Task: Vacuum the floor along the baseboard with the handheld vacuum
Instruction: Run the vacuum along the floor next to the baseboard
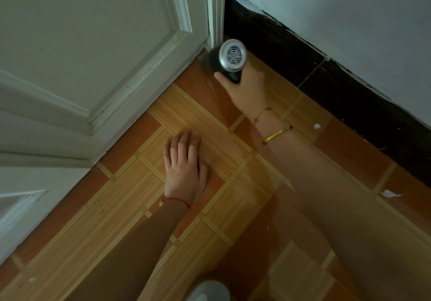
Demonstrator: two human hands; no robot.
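Head view looks down on two bare arms reaching over a tiled floor (210,123) toward a corner. Of the two hands, the right hand (245,83) is the far one, stretched ahead and clamped around the black grip of the handheld vacuum (227,59); the thumb wraps the near side of the handle. Its silver vented rear cap faces up at the camera, so the long axis of the vacuum runs away from the hand and downward, nose toward the corner where the white panelled door (93,44) meets the dark baseboard (303,58). The nozzle end is blurred and hidden behind the body, so I cannot tell whether it touches the floor.

The left hand (184,160) lies flat, palm down, fingers together, on the floor nearer the body and well to the left of the right forearm; it holds nothing and seems to be a prop for leaning forward.

The baseboard runs from just beyond the vacuum back along the outer side of the right arm, toward the lower right. Two white paper scraps sit on the floor close to it: one (316,126) just outside the right wrist, another (390,193) further back beside the forearm. My judgement is that the sweep would be a pull backward along that line, keeping the nose by the baseboard, with the right hand alone doing the work.
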